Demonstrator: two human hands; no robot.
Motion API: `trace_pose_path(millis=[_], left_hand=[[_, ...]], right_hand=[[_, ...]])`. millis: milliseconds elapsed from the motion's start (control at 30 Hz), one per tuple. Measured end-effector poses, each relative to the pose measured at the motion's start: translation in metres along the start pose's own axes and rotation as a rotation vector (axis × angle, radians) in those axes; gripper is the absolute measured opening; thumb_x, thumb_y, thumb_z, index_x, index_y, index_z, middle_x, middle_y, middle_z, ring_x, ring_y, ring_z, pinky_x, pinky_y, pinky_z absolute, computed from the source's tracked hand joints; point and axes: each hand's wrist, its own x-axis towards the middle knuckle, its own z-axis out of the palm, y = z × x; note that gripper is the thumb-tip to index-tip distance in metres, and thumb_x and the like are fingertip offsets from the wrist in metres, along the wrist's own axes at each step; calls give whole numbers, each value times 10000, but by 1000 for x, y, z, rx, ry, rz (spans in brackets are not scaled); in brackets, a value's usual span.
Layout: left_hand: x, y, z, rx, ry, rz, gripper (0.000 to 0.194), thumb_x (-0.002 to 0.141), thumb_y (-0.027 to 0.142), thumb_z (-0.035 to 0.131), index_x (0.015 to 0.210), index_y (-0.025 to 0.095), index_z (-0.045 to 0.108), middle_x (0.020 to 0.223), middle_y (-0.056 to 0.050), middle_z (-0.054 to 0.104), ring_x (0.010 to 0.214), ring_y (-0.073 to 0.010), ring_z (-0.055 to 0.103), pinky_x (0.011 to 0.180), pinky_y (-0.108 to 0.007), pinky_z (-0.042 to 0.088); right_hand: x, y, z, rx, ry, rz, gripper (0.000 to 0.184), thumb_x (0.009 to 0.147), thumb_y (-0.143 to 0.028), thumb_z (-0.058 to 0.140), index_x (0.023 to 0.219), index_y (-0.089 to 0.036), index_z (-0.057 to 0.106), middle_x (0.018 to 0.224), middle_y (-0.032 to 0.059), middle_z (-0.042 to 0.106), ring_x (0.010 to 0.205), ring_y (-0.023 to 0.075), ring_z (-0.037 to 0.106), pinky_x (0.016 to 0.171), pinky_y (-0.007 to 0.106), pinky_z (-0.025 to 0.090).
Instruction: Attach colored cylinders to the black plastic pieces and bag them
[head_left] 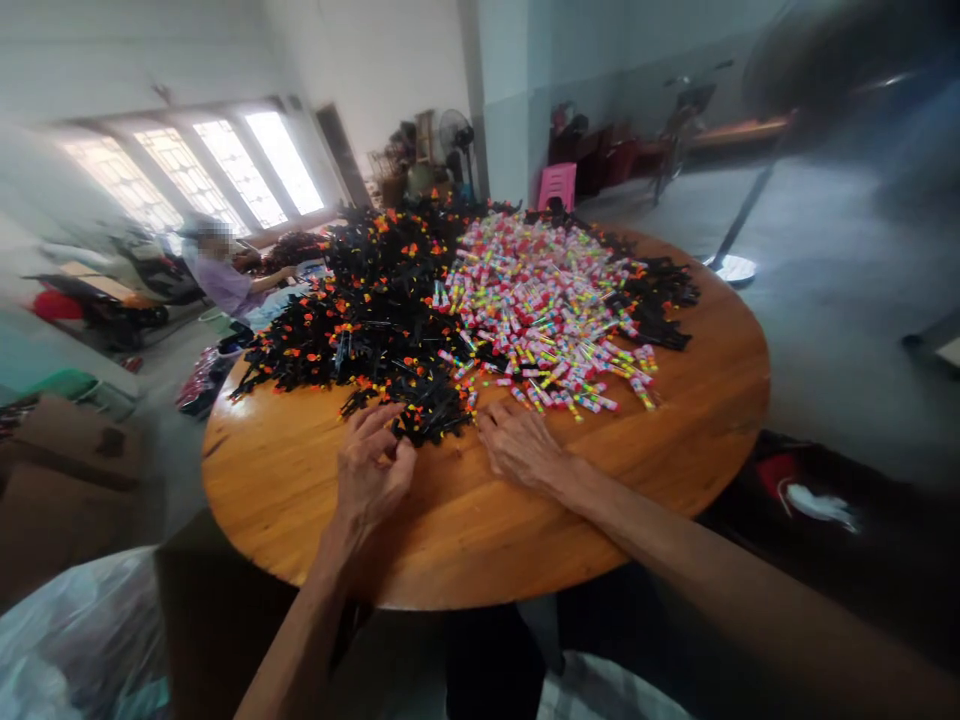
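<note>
My left hand (373, 468) rests at the near edge of a heap of black plastic toy guns (375, 345) with orange and yellow tips. Its fingers are loosely bent, the thumb stands apart from them, and nothing shows in its grip. To the right, my right hand (523, 446) lies low over the wood with fingers bent and close together. Whatever its fingertips may hold is hidden. Just beyond it spreads a heap of small candy-filled tubes (547, 305) with pink-white wrappers and coloured ends. Both heaps lie on a round wooden table (465, 540).
A person (225, 275) sits at the far left, working beside another pile. A pink stool (557, 187) and a standing fan (456, 135) are at the back. Cardboard boxes (67, 440) stand left, above a plastic bag (82, 640). A blurred fan stand (739, 235) rises right.
</note>
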Motion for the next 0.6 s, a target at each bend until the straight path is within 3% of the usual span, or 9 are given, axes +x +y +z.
trace_pose_path(millis=[133, 200, 267, 333, 400, 500, 600], left_hand=[[25, 6, 3, -150, -11, -21, 325, 809, 229, 637, 499, 199, 543, 964, -78, 785, 1035, -268, 672, 894, -417, 559], [40, 8, 2, -272, 29, -204, 287, 804, 276, 656, 533, 197, 601, 818, -56, 762, 852, -218, 694, 830, -375, 571], [55, 6, 1, -449, 158, -471, 246, 781, 318, 669, 574, 191, 630, 667, -23, 695, 666, -167, 654, 755, -343, 580], [67, 1, 0, -704, 310, -717, 240, 742, 319, 674, 564, 195, 570, 531, 26, 578, 567, -143, 611, 722, -340, 593], [74, -4, -2, -930, 430, -856, 269, 706, 291, 669, 547, 208, 469, 463, 66, 471, 522, -139, 598, 700, -352, 609], [72, -7, -3, -974, 472, -854, 282, 706, 289, 681, 557, 205, 456, 456, 78, 456, 472, -136, 583, 594, -316, 587], [60, -2, -1, -839, 370, -717, 304, 748, 338, 698, 549, 189, 522, 495, 35, 550, 447, -122, 559, 497, -253, 496]], right_hand=[[3, -7, -4, 10, -35, -103, 318, 937, -149, 468, 1218, -127, 617, 1166, 172, 637, 846, 239, 647, 676, 349, 470], [5, -11, -6, 17, -27, -124, 323, 937, -147, 456, 1215, -113, 617, 1176, 181, 634, 835, 239, 654, 659, 350, 465], [6, -12, -7, 31, -10, -127, 319, 933, -160, 457, 1197, -103, 627, 1176, 182, 635, 818, 239, 656, 634, 347, 452], [6, -12, -6, 43, -6, -119, 309, 918, -167, 473, 1171, -105, 640, 1160, 172, 640, 787, 229, 651, 610, 339, 431], [4, -11, -4, 49, -7, -98, 295, 915, -168, 472, 1144, -113, 650, 1133, 159, 646, 746, 215, 640, 589, 333, 403], [2, -9, -1, 46, 2, -73, 300, 950, -181, 427, 1131, -118, 658, 1123, 156, 653, 711, 206, 626, 571, 334, 362], [0, -9, 0, 43, 21, -27, 316, 968, -207, 420, 1155, -109, 656, 1098, 167, 664, 748, 224, 627, 586, 342, 346]])
